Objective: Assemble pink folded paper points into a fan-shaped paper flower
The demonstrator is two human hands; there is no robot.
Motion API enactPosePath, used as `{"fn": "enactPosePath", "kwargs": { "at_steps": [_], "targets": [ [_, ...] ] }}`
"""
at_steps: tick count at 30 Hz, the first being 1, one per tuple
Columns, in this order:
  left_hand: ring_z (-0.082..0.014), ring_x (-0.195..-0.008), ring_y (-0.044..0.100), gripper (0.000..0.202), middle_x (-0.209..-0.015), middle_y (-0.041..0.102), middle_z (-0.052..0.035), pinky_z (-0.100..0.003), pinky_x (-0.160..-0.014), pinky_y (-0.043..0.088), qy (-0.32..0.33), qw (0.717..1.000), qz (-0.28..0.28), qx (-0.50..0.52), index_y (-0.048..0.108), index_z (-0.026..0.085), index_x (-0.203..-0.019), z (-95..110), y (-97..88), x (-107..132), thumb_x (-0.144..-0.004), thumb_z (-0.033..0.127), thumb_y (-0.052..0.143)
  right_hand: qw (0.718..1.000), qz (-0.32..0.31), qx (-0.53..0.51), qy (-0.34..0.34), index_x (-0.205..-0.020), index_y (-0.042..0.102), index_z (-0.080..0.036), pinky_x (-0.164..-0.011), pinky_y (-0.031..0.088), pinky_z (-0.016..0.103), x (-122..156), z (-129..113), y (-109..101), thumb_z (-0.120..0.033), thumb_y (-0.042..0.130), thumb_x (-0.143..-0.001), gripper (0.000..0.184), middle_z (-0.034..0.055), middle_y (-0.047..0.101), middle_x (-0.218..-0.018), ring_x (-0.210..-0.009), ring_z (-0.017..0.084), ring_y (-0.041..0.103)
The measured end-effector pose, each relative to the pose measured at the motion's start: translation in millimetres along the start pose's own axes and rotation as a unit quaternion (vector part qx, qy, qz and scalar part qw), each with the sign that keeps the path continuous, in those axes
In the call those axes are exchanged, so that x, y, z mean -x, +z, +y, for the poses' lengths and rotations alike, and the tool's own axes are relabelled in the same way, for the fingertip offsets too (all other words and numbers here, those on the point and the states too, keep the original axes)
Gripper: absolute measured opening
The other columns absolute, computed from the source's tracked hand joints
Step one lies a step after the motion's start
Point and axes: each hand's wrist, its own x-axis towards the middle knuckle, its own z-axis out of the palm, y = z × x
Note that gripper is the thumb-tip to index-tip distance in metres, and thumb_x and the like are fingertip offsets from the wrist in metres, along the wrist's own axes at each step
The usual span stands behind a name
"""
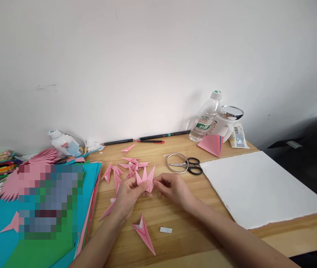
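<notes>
A loose pink folded point (144,232) is seen nearest on the wooden desk (175,245). Just beyond, a pink paper cluster (146,178) is pinched between the closed fingertips of the left hand (127,197) and the right hand (172,188), its spikes turned upward. Scissors (188,166) and a water bottle (205,118) are set farther back.

Your wooden counter (175,219) runs to the wall; pink folded pieces (125,165) scattered mid-counter, a long pink piece (144,230) nearest you beside a small white scrap (166,230); scissors (193,169) lying across a tape ring (172,158); white sheet (259,186) at right; coloured paper stack (91,175) at left; markers (164,136), water bottle (204,119), mug (225,124), glue bottle (63,143) along the wall; pink paper cone (213,144) by the mug.
</notes>
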Motion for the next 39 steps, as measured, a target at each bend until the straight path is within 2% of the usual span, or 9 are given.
{"fn": "enactPosePath", "kwargs": {
  "at_steps": [3,6,11,14,17,22,26,31,39],
  "targets": [
    [-0.0129,-0.054,0.057,0.018,-0.061,0.066,-0.0032,-0.025,-0.053,0.050,-0.007,1.000,-0.012,0.018,0.068,0.011,-0.064,2.6,-0.8,0.4,-0.059,0.027,0.075,0.995,-0.030,-0.082,0.052,-0.065,0.057,-0.014,-0.043,0.035,0.017,-1.2,-1.1,-1.7,-0.026,0.052,-0.079,0.019,-0.0029,0.054,-0.050,-0.043,0.007,0.045],
    [-0.0133,-0.055,0.057,0.019,-0.062,0.066,-0.0039,-0.025,-0.052,0.050,-0.006,1.000,-0.021,0.021,0.068,0.011,-0.064,3.3,0.0,0.8,-0.059,0.029,0.075,0.991,-0.032,-0.110,0.069,-0.064,0.056,-0.013,-0.041,0.035,0.017,-1.2,-1.0,-0.4,-0.027,0.052,-0.077,0.019,-0.0026,0.054,-0.051,-0.041,0.007,0.047],
    [-0.0135,-0.054,0.057,0.021,-0.061,0.065,-0.0038,-0.027,-0.053,0.050,-0.008,1.000,-0.028,0.003,0.066,0.011,-0.060,1.2,1.7,0.6,-0.060,0.030,0.074,0.999,0.021,0.031,-0.020,-0.054,0.052,-0.014,-0.044,0.031,0.017,0.7,0.9,3.5,-0.015,0.051,-0.072,0.018,-0.0033,0.050,-0.049,-0.046,0.006,0.040],
    [-0.0130,-0.053,0.056,0.021,-0.059,0.064,-0.0035,-0.026,-0.051,0.050,-0.010,0.999,-0.031,-0.004,0.066,0.011,-0.058,1.3,3.2,1.2,-0.060,0.031,0.074,0.988,0.042,0.116,-0.091,-0.052,0.049,-0.015,-0.045,0.028,0.017,1.7,4.5,4.7,-0.011,0.050,-0.071,0.019,-0.0041,0.047,-0.050,-0.047,0.006,0.037],
    [-0.0125,-0.051,0.055,0.021,-0.055,0.063,-0.0020,-0.025,-0.051,0.050,-0.014,1.000,-0.026,-0.010,0.066,0.011,-0.056,1.5,4.1,1.4,-0.059,0.030,0.075,0.980,0.043,0.158,-0.109,-0.053,0.049,-0.014,-0.045,0.027,0.018,1.4,6.8,4.4,-0.009,0.049,-0.072,0.019,-0.0032,0.048,-0.051,-0.046,0.006,0.037],
    [-0.0145,-0.058,0.058,0.021,-0.061,0.066,-0.0043,-0.026,-0.052,0.052,-0.034,0.999,0.004,0.035,0.068,0.011,-0.062,2.8,0.2,-2.1,-0.055,0.027,0.077,0.988,0.058,0.120,-0.083,-0.065,0.059,-0.015,-0.048,0.035,0.018,0.0,4.7,1.7,-0.011,0.049,-0.078,0.016,-0.0005,0.058,-0.057,-0.050,0.008,0.047],
    [-0.0148,-0.057,0.059,0.021,-0.060,0.066,-0.0052,-0.024,-0.049,0.051,-0.044,0.997,0.034,0.049,0.067,0.010,-0.060,8.5,-3.3,-3.8,-0.054,0.027,0.078,0.973,0.099,0.145,-0.147,-0.077,0.061,-0.016,-0.055,0.042,0.021,0.4,5.9,0.5,-0.014,0.049,-0.081,0.013,0.0031,0.063,-0.068,-0.060,0.012,0.055],
    [-0.0121,-0.051,0.054,0.020,-0.060,0.065,-0.0039,-0.023,-0.044,0.047,-0.022,1.000,0.017,0.008,0.066,0.011,-0.060,9.2,-4.7,-3.1,-0.057,0.029,0.075,0.958,0.088,0.143,-0.233,-0.085,0.062,-0.017,-0.063,0.048,0.024,1.5,9.7,1.8,-0.017,0.046,-0.087,0.016,0.0081,0.066,-0.082,-0.073,0.015,0.061],
    [-0.0114,-0.048,0.054,0.019,-0.056,0.063,-0.0015,-0.023,-0.049,0.045,0.022,0.997,-0.029,-0.064,0.065,0.014,-0.057,3.3,-6.7,-2.8,-0.066,0.031,0.068,0.975,0.045,0.093,-0.195,-0.077,0.064,-0.017,-0.061,0.049,0.023,2.1,8.8,1.8,-0.018,0.050,-0.085,0.016,0.0066,0.068,-0.076,-0.068,0.014,0.062]
  ]
}}
